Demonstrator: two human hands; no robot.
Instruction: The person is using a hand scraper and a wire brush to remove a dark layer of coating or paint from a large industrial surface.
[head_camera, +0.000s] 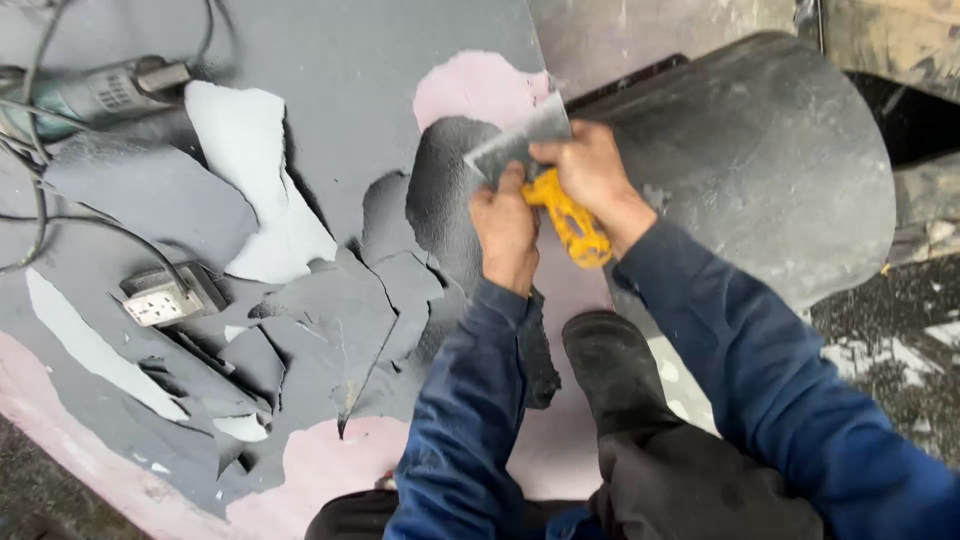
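Scraper (530, 160) gripped tight in both hands (508, 225), lifting grey coating (330, 80).
Peeling partway: pink panel (480, 85) showing in patches, loose flakes (250, 170) lying about, much grey remaining.

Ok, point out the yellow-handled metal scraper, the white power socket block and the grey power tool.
Yellow-handled metal scraper (515, 145), head view, on its flat blade.
White power socket block (160, 297), head view, on its top face.
Grey power tool (100, 95), head view, on its body.
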